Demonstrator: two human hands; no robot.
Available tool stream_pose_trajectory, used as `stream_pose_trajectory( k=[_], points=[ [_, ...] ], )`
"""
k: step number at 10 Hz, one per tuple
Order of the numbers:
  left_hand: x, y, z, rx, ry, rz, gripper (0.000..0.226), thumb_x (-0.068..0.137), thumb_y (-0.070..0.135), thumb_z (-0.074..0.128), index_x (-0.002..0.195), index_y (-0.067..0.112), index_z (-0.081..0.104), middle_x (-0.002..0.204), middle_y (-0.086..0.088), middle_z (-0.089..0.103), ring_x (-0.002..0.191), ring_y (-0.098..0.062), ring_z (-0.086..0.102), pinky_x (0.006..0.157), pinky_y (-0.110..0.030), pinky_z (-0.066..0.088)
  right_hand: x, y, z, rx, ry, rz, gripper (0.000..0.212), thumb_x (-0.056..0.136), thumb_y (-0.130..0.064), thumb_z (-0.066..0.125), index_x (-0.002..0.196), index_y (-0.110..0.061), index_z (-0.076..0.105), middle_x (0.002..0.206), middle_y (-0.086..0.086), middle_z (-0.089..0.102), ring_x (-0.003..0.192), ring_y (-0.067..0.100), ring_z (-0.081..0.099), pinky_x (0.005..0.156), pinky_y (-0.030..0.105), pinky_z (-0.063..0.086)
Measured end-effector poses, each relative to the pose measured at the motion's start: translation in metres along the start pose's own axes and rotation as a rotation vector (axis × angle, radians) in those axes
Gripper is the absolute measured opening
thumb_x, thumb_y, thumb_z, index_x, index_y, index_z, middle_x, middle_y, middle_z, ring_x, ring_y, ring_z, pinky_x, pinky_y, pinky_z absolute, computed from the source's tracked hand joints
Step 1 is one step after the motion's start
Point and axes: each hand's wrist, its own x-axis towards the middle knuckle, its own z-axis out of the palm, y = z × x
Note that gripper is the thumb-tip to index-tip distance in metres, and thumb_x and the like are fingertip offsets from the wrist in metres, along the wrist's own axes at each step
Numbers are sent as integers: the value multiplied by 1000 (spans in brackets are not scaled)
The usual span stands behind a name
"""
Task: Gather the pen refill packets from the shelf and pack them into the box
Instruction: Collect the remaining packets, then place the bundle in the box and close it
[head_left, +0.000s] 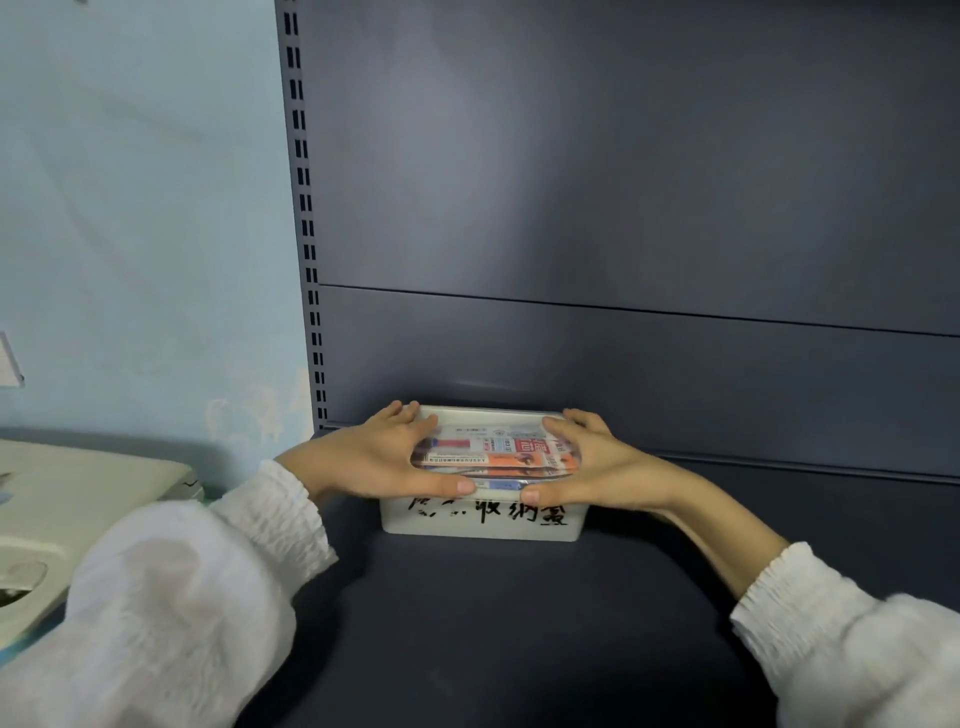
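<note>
A white plastic box (483, 522) with black handwriting on its front stands on the dark shelf (467, 623), close to the back panel. Pen refill packets (498, 452) in orange, red and blue wrappers lie stacked inside it under a clear lid. My left hand (384, 457) grips the left end of the lid, thumb along the front rim and fingers over the far edge. My right hand (597, 467) holds the right end the same way, thumb on the front rim.
The shelf's dark back panel (623, 208) rises behind the box, with a slotted upright (306, 208) at its left. A pale blue wall (130, 208) and a cream-coloured unit (62, 509) lie to the left of the shelf.
</note>
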Motion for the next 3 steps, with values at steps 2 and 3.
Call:
stream_pose_trajectory(
  k=[2, 3],
  points=[
    [-4, 4, -10, -58, -1, -17, 93, 72, 77, 53, 143, 19, 37, 150, 3, 32, 144, -21, 21, 116, -38, 23, 7, -1, -13, -161, -13, 4, 65, 74, -60, 68, 129, -29, 53, 130, -6, 39, 119, 7, 41, 107, 24, 33],
    [-6, 11, -10, 27, 43, -90, 89, 83, 75, 36, 152, 23, 19, 162, 3, 6, 149, -19, -1, 119, -41, 4, 5, -3, -25, -118, 241, 36, 61, 76, -72, 55, 117, -27, 64, 118, -6, 64, 104, 13, 61, 94, 36, 52]
  ],
)
